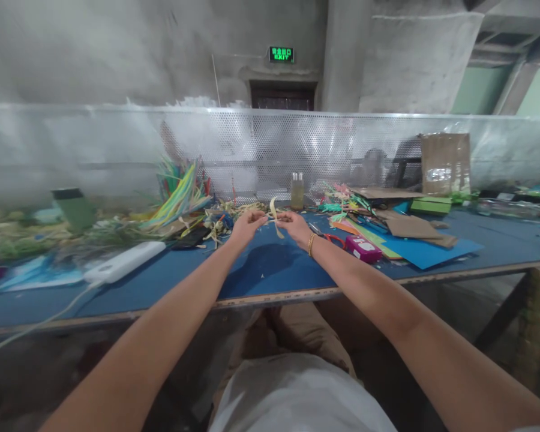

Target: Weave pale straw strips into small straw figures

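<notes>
Over the blue tabletop, my right hand (294, 225) is closed in a pinch on a pale yellow strip (273, 207), which curls up above the fingertips and hangs a little below them. My left hand (251, 223) is close beside it on the left, thumb and fingers pressed together. Whatever is in the left fingertips is too small and blurred to name. Red-handled scissors (335, 240) lie just right of my right wrist, beside a magenta box (363, 248).
A white power strip (125, 261) with a cord lies at left. Behind it stand a green container (73, 210) and a bundle of coloured strips (184, 186). A clear bottle (297, 192) stands at the back. Cardboard pieces (411, 227) and blue sheets (425, 252) lie right.
</notes>
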A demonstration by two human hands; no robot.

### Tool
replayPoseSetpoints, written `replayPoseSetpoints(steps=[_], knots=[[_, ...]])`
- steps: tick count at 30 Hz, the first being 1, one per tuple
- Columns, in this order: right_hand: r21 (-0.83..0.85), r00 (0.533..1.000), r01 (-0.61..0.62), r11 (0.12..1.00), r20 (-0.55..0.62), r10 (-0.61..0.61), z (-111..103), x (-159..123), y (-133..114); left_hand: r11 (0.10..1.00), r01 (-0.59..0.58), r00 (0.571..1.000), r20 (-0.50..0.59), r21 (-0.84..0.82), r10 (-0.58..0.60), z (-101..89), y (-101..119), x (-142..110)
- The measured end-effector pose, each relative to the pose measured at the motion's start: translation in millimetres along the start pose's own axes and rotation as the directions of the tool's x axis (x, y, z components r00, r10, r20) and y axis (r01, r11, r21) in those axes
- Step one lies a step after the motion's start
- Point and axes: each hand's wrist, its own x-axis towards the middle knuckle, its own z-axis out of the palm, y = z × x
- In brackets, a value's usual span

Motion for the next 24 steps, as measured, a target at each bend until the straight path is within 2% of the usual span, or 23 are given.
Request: replayPoseSetpoints(steps=[5,9,13,19,24], knots=[[-0.162,0.997,0.075,0.984,0.039,-0.07,-4.1,-0.8,2.6,0.962,-0.148,0.984,0.133,0.229,0.119,-1.5,1.6,-3.1],[-0.24,0.993,0.12,0.963,0.048,-0.111,-6.5,0.1,4.2,0.987,-0.093,0.984,0.164,0.129,0.071,0.5,1.0,-3.9],[-0.233,0.993,0.118,0.965,0.059,-0.107,-5.8,0.8,5.4,0.999,-0.032,0.983,0.179,0.01,0.03,3.6,1.5,-5.5],[-0.177,0.993,0.096,0.98,0.083,-0.083,-3.8,-1.1,4.2,1.0,0.017,0.968,0.25,0.002,-0.017,4.6,6.9,-9.6],[-0.127,0.996,0.075,0.989,0.047,-0.07,-2.6,-2.8,2.4,0.999,0.037,0.973,0.229,-0.024,-0.031,4.6,7.2,-9.6]])
